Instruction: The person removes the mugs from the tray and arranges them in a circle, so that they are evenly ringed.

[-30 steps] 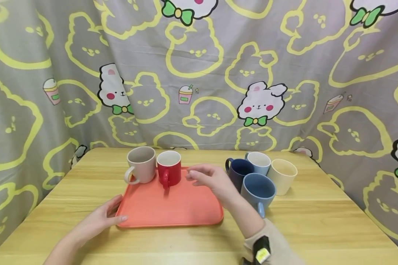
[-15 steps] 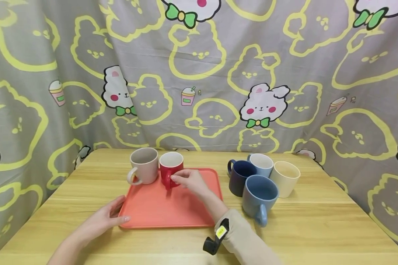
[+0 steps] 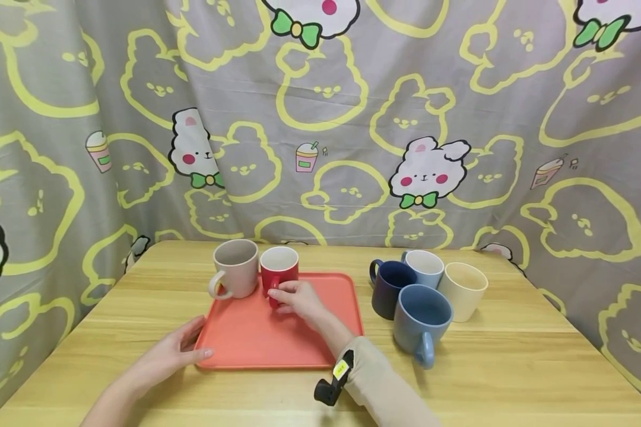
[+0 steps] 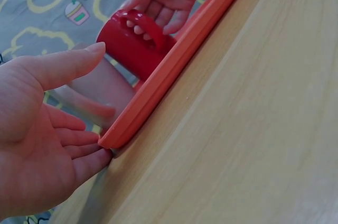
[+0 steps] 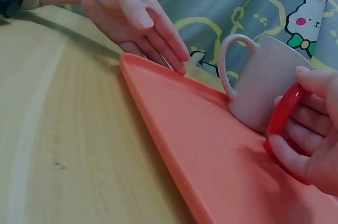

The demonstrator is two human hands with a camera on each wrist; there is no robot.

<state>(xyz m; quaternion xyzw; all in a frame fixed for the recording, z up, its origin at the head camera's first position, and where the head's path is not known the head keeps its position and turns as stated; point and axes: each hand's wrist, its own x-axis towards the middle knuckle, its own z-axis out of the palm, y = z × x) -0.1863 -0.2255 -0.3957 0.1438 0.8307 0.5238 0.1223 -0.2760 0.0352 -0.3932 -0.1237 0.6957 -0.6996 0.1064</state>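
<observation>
A coral-red tray (image 3: 262, 344) lies on the wooden table. Near its back left corner a red mug (image 3: 279, 274), white inside, stands on it. My right hand (image 3: 302, 303) holds this mug by its handle (image 5: 285, 112), with fingers through the loop in the right wrist view. Beside the red mug, to its left, is a beige mug (image 3: 237, 271) with its handle toward the left. My left hand (image 3: 170, 354) is at the tray's left side, thumb apart from the fingers. In the left wrist view, its straight fingertips (image 4: 95, 159) touch the tray's corner.
Right of the tray several mugs stand close together: a navy mug (image 3: 389, 296), a light blue mug (image 3: 426, 270), a cream mug (image 3: 463, 296) and a larger blue mug (image 3: 418, 326) with its handle toward me. A patterned curtain (image 3: 342, 142) hangs behind the table.
My right hand has moved left across the tray from near the blue mugs and has taken hold of the red mug's handle. The left hand stays at the tray's side.
</observation>
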